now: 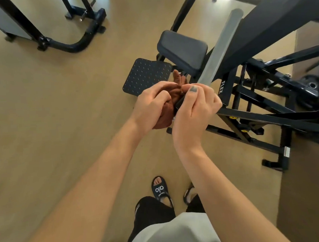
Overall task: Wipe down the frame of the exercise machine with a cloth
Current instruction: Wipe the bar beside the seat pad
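Brown cloth (174, 94) sits bunched between both hands' curled grip, beside the black frame (250, 117).

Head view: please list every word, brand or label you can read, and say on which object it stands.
"FLEX": white letters on the black machine frame.
"alo": white on the black sandal; smaller print below it is too small to read.
Silver label on the frame's foot: too blurred to read.

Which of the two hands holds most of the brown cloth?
The left hand: the cloth is bunched in its grip. The right hand only pinches its top edge.
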`<action>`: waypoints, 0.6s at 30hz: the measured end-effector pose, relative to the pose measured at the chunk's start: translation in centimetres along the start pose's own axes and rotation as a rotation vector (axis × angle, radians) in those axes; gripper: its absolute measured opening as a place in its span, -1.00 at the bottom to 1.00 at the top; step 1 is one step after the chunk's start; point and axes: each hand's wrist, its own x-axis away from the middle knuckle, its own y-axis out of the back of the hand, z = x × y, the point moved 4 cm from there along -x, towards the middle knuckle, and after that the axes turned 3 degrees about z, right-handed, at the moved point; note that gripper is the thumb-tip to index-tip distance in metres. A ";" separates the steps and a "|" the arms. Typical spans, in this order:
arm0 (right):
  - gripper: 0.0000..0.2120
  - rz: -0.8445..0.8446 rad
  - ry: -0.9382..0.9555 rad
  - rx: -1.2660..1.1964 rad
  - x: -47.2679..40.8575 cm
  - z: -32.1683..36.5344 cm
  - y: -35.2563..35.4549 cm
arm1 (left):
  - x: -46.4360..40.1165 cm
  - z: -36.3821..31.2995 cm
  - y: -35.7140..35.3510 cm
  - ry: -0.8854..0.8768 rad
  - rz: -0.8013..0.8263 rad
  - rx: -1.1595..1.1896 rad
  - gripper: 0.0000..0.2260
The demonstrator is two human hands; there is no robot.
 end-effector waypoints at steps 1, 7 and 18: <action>-0.68 -0.019 0.022 0.034 -0.1 -0.4 -0.1 | -0.5 0.3 0.0 -0.008 0.011 0.003 -0.66; -0.68 -0.078 0.147 0.097 -0.2 -0.9 -0.3 | -3.8 3.9 1.2 0.123 0.022 -0.058 -0.75; -0.61 -0.063 0.236 0.041 -0.3 -0.7 -0.2 | -2.5 2.1 0.2 -0.109 0.104 0.081 -0.67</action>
